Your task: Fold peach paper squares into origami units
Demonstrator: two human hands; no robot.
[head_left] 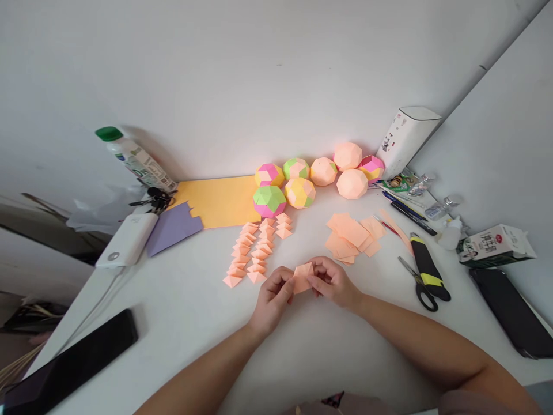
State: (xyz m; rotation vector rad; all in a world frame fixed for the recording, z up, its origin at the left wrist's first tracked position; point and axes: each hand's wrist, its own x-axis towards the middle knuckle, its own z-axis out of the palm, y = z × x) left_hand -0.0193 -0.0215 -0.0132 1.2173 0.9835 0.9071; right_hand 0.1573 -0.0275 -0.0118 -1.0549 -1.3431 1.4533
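Over a white table, one peach paper is pinched between left hand and right hand, neither nearer, no long axis clear; beyond, folded pieces are lined leftward, loose sheets piled rightward.

view limits: occlusion, cropping, fine print.
left hand and right hand: some fingers partly hidden behind peach paper; forearms cut by bottom edge; phone cropped lower left; yellow sheet partly covered by paper balls; bottle small print unreadable.
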